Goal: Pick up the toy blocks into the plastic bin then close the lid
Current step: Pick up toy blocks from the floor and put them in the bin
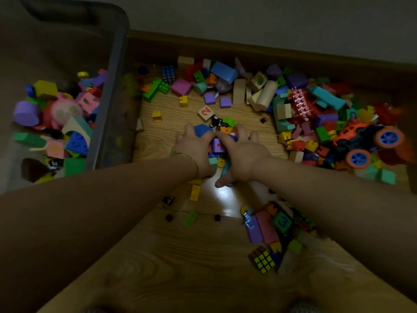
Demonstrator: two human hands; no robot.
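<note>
The plastic bin, at the left edge of the floor, is partly filled. The left hand and right hand seem curled round a heap of toy blocks. Many remain; the bin is still open.

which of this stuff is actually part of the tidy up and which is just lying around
Job in hand: toy blocks strewn on the floor; plastic bin, partly filled; left hand and right hand, cupping a heap.
Lying about: orange toy truck; puzzle cube.
</note>
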